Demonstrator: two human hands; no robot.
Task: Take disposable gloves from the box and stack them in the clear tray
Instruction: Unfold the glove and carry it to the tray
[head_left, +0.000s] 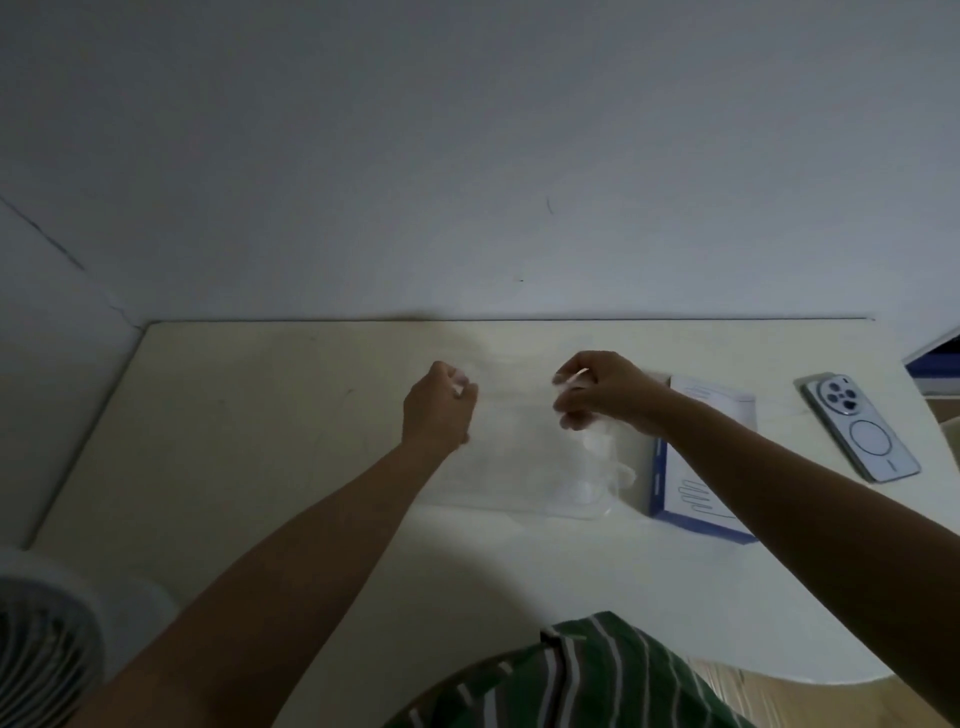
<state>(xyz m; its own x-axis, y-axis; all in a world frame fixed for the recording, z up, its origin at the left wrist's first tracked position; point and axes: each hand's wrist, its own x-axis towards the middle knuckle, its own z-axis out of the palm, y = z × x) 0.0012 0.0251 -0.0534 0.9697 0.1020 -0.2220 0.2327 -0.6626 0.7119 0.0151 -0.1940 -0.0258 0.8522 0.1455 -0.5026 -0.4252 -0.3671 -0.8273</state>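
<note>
Glove (519, 397) hangs stretched over the clear tray (488, 500); fingers of left hand (439, 405) and right hand (608, 389) pinch its edges. Lower both sides evenly, keeping it flat.

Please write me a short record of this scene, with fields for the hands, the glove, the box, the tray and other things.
left hand: pinches one end of the glove
right hand: pinches the other end
glove: clear, spread between both hands above the table
box: white and blue, on the table under the right forearm
tray: clear, faint outline below the hands; crumpled clear plastic at its right end, likely gloves
other things: phone lying back up, right of the box; fan at lower left
</note>
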